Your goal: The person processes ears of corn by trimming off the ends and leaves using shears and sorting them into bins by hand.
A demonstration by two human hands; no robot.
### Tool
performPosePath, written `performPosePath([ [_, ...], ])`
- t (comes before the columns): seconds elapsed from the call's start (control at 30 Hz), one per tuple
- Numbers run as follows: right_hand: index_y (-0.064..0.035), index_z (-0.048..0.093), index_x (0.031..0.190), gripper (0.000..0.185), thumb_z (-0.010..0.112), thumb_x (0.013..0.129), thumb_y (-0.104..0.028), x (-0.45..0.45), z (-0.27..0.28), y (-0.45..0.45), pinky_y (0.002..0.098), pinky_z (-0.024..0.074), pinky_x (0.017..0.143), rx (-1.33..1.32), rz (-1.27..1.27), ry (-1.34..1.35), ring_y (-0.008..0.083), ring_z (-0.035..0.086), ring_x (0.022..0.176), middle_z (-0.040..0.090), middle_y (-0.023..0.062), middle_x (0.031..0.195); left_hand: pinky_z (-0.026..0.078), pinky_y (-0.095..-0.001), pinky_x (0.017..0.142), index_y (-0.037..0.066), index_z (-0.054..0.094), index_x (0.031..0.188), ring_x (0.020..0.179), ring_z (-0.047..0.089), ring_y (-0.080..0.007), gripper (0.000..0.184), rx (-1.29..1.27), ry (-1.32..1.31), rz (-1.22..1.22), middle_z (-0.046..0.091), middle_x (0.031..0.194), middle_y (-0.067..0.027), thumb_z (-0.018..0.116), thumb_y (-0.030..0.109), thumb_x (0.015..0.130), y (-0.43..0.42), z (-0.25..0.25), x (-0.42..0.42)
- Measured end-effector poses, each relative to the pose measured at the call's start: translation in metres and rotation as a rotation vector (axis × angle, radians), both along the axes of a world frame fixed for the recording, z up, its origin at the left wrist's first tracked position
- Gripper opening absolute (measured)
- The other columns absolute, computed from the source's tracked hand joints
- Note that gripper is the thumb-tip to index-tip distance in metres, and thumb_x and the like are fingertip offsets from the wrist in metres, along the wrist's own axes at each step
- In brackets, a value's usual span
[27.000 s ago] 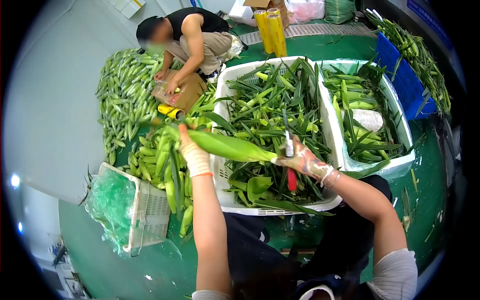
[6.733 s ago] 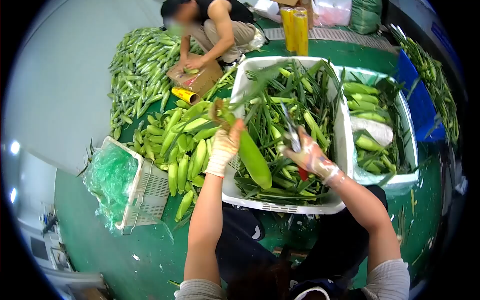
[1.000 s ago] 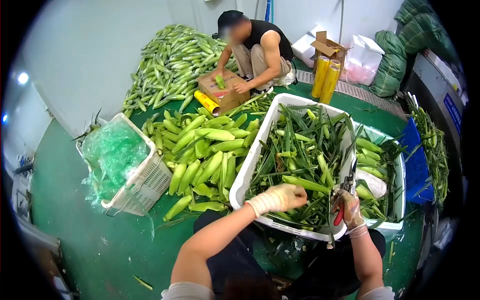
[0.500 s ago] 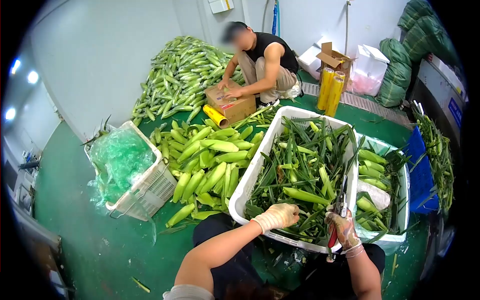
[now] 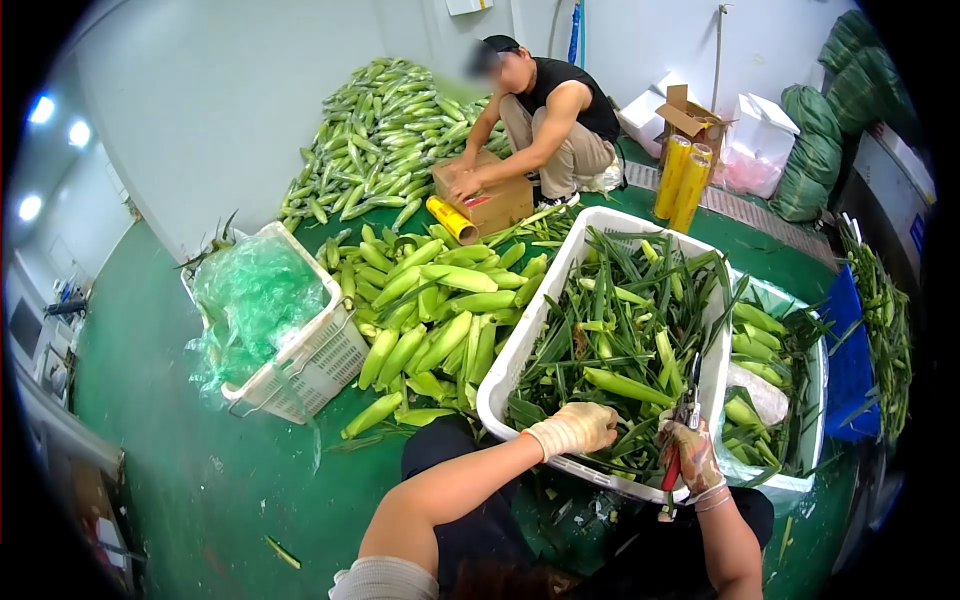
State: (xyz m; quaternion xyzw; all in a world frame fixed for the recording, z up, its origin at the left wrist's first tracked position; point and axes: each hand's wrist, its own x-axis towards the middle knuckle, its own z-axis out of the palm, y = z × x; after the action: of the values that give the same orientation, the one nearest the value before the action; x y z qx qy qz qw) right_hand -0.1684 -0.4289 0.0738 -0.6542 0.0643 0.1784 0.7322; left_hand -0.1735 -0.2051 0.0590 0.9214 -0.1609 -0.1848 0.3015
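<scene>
My left hand (image 5: 587, 428) wears a cream glove (image 5: 572, 430) with a ribbed cuff (image 5: 549, 438); my right hand (image 5: 692, 454) has a blotched, brownish glove (image 5: 702, 464) ending in pale bands (image 5: 712, 497). My light-grey sleeve (image 5: 385, 580) is short, and my trousers (image 5: 495, 545) are plain and dark.

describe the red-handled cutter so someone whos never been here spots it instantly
Find the big white crate of green leaves just right of the loose corn. At its near right corner, the right hand grips the cutter, metal end up. Its bright red handle sets it apart from the green around it.
</scene>
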Motion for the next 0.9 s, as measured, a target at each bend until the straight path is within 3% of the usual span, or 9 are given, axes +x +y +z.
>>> performPosePath([
  [0.3, -0.0012, 0.051, 0.096, 0.019, 0.06, 0.08, -0.005, 0.0, -0.007, 0.0, 0.0273, 0.0492, 0.061, 0.048, -0.014, -0.044, 0.0164, 0.056, 0.065, 0.056, 0.0057, 0.077, 0.051, -0.0342, 0.078, 0.006, 0.063, 0.101, 0.084, 0.064, -0.0263, 0.03, -0.031, -0.05, 0.278, 0.067, 0.093, -0.0133, 0.049, 0.03, 0.088, 0.035, 0.043, 0.004],
  [0.37, -0.0014, 0.052, 0.097, 0.019, 0.06, 0.08, -0.006, -0.001, -0.005, -0.003, 0.0274, 0.0492, 0.06, 0.111, -0.01, -0.044, 0.0165, 0.056, 0.066, 0.056, 0.006, 0.078, 0.051, -0.0344, 0.074, 0.008, 0.061, 0.099, 0.08, 0.061, -0.0224, 0.022, -0.58, -0.499, 0.634, 0.064, 0.086, -0.0079, 0.048, 0.024, 0.091, 0.075, 0.065, -0.022],
  [0.47, -0.0013, 0.052, 0.097, 0.02, 0.06, 0.08, -0.007, -0.003, 0.006, -0.008, 0.0275, 0.0492, 0.06, 0.034, 0.01, -0.046, 0.0166, 0.057, 0.066, 0.057, 0.0061, 0.079, 0.045, -0.0292, 0.073, 0.005, 0.056, 0.109, 0.083, 0.054, -0.0144, 0.021, -0.475, -1.528, 0.957, 0.056, 0.091, -0.0079, 0.051, 0.014, 0.09, 0.144, 0.129, -0.096],
  [0.5, -0.0014, 0.052, 0.097, 0.02, 0.06, 0.08, -0.008, -0.005, 0.008, -0.009, 0.0275, 0.0491, 0.06, -0.036, 0.017, -0.02, 0.0165, 0.057, 0.066, 0.057, 0.0061, 0.079, 0.045, -0.0304, 0.081, 0.003, 0.057, 0.106, 0.09, 0.054, -0.017, 0.02, -1.2, -1.628, 1.114, 0.056, 0.095, -0.0062, 0.052, 0.013, 0.089, 0.145, 0.15, -0.127],
  [0.57, -0.0018, 0.052, 0.097, 0.02, 0.06, 0.079, -0.007, 0.003, -0.017, -0.014, 0.0267, 0.0489, 0.061, 0.054, 0.006, -0.06, 0.0161, 0.056, 0.067, 0.056, 0.0055, 0.078, 0.045, -0.0361, 0.09, -0.005, 0.053, 0.103, 0.093, 0.055, -0.0208, 0.029, -1.327, -2.133, 0.212, 0.057, 0.097, -0.0142, 0.039, 0.017, 0.093, 0.117, 0.228, -0.186],
  [0.6, -0.0017, 0.052, 0.097, 0.02, 0.06, 0.079, -0.007, 0.002, -0.022, -0.013, 0.027, 0.0489, 0.061, 0.09, -0.025, -0.052, 0.016, 0.056, 0.067, 0.056, 0.0053, 0.078, 0.046, -0.0351, 0.086, -0.007, 0.053, 0.101, 0.088, 0.056, -0.0194, 0.029, -0.923, -2.383, 0.285, 0.056, 0.099, -0.0153, 0.04, 0.018, 0.092, 0.1, 0.239, -0.187],
  [0.63, -0.0016, 0.052, 0.097, 0.02, 0.06, 0.079, -0.007, -0.001, -0.023, -0.013, 0.0273, 0.049, 0.061, 0.118, -0.052, -0.044, 0.016, 0.056, 0.066, 0.056, 0.0051, 0.077, 0.046, -0.0351, 0.086, -0.007, 0.053, 0.101, 0.088, 0.056, -0.0194, 0.029, -0.918, -2.375, 0.284, 0.056, 0.099, -0.0153, 0.04, 0.018, 0.092, 0.101, 0.235, -0.184],
  [0.7, -0.0016, 0.051, 0.096, 0.02, 0.06, 0.08, -0.008, -0.001, -0.02, -0.013, 0.0272, 0.0486, 0.062, 0.059, -0.004, -0.03, 0.0155, 0.055, 0.065, 0.055, 0.0047, 0.076, 0.047, -0.0323, 0.078, -0.004, 0.057, 0.094, 0.081, 0.056, -0.0194, 0.025, -0.149, -2.072, 0.802, 0.057, 0.098, -0.0125, 0.041, 0.015, 0.092, 0.112, 0.216, -0.165],
  [0.9, -0.0033, 0.052, 0.094, 0.019, 0.062, 0.079, -0.011, -0.008, -0.025, -0.013, 0.0257, 0.0447, 0.059, -0.183, 0.079, -0.111, 0.013, 0.054, 0.064, 0.056, 0.0032, 0.074, 0.049, -0.027, 0.071, 0.006, 0.058, 0.104, 0.073, 0.059, -0.0164, 0.019, -0.612, -0.848, 0.808, 0.062, 0.085, -0.0063, 0.056, 0.017, 0.089, 0.102, 0.115, -0.064],
])
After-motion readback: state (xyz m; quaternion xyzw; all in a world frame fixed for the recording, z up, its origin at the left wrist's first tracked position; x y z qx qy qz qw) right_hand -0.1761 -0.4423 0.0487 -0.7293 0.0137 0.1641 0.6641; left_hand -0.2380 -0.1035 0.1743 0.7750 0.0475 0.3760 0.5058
